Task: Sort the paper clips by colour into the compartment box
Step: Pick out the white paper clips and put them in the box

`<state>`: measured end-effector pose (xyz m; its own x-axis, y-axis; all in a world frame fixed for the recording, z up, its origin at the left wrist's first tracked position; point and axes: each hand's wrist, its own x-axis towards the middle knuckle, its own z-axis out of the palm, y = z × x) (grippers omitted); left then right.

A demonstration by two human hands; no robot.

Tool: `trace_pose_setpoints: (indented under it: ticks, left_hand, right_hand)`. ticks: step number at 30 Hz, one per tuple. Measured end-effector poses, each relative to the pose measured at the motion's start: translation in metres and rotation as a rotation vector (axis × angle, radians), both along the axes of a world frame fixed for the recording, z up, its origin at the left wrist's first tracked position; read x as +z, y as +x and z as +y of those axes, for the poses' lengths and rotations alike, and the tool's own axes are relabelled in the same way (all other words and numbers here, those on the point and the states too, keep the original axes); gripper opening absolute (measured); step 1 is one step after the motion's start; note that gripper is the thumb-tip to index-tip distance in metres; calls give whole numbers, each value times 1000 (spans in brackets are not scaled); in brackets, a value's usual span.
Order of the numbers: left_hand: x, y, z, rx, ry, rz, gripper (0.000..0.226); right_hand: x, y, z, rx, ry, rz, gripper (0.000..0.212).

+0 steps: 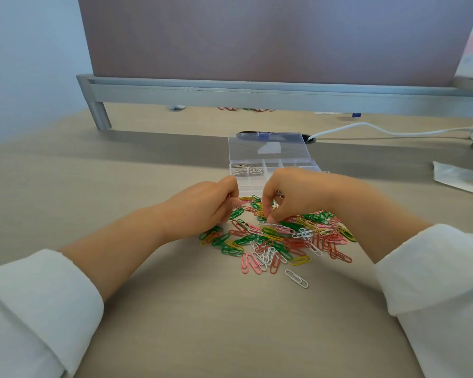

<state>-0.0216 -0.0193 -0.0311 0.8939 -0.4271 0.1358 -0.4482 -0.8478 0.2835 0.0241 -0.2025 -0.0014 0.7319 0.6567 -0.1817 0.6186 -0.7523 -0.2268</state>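
A pile of paper clips [281, 236] in green, red, pink, yellow and white lies on the desk in front of me. Behind it stands a clear compartment box [260, 184] with its lid [268, 147] open and tilted back. Its far left compartment holds silver-white clips [247, 169]. My left hand [205, 207] curls at the pile's left edge, fingers closed, and whatever it holds is hidden. My right hand [292, 195] pinches with thumb and fingertips down into the pile's far side at a white clip [268, 222]. Its curled fingers hide part of the box.
A grey screen on a metal stand [230, 91] spans the back of the desk. A white cable [388, 130] runs from a desk hole to the right. A clear plastic bag [459, 177] lies at the right edge. One white clip [296, 278] lies apart near me.
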Motion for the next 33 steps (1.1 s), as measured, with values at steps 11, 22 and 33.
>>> trace_pose_setpoints:
  ticks: [11, 22, 33]
  left_hand:
    - [-5, -6, -13, -73, 218, -130, 22]
    - [-2, -4, -8, -49, 157, -129, 19]
    - [1, -1, -1, -10, 84, -24, 12]
  right_hand:
    - [0, -2, 3, 14, 4, -25, 7]
    - [-2, 3, 0, 32, 4, 17, 12]
    - [-4, 5, 0, 37, 21, 39, 11]
